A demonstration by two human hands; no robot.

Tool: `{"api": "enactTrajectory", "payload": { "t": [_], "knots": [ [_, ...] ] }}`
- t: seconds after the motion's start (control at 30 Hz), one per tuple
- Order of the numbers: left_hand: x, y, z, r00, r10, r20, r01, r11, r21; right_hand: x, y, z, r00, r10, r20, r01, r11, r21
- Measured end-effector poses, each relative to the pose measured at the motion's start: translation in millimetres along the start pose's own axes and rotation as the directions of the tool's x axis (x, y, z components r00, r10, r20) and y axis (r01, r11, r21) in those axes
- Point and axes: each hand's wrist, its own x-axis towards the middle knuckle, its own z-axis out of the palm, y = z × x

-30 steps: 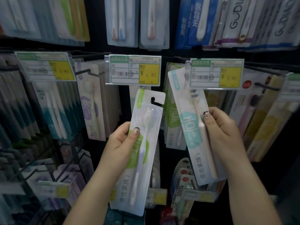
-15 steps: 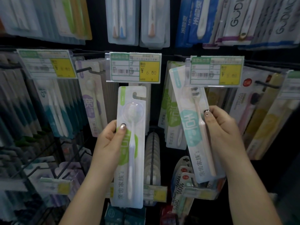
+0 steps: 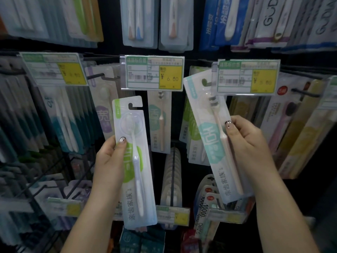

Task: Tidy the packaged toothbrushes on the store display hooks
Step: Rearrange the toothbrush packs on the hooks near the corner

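The middle price tag (image 3: 152, 73) has a yellow box that reads "¥ 6.00". The right price tag (image 3: 246, 76) also shows a "¥", but its number is too faint to read. The green pack (image 3: 134, 161) in the left hand says "亲齿家族" near its bottom. The teal pack (image 3: 215, 139) in the right hand says the same four signs. White packs (image 3: 269, 17) at the top right say "GUDIAO". A small pack (image 3: 205, 209) low down says "10000"
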Motion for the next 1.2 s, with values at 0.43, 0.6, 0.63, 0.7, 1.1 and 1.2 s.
{"api": "enactTrajectory", "payload": {
  "t": [0.43,0.6,0.63,0.7,1.1,1.2],
  "knots": [
    [4,4,-3,1.000,0.013,-0.001,-0.013,1.000,0.010,15,-5,37,0.976,-0.051,0.214,0.070,0.994,-0.083],
    [4,4,-7,1.000,0.018,-0.005,-0.018,1.000,0.008,22,-6,48,0.972,-0.058,0.229,0.080,0.993,-0.085],
    [4,4,-7,1.000,0.016,-0.006,-0.015,1.000,0.007,24,-7,51,0.970,-0.064,0.236,0.088,0.992,-0.092],
    [4,3,-7,1.000,0.016,-0.007,-0.016,1.000,0.009,27,-7,57,0.964,-0.081,0.254,0.111,0.988,-0.109],
    [2,1,-14,0.999,0.031,-0.027,-0.031,0.999,0.010,45,-16,96,0.983,-0.122,0.135,0.128,0.991,-0.041],
    [1,1,-17,0.999,0.042,-0.026,-0.042,0.999,0.005,38,-10,106,0.991,-0.112,0.079,0.112,0.994,0.001]
  ]
}}
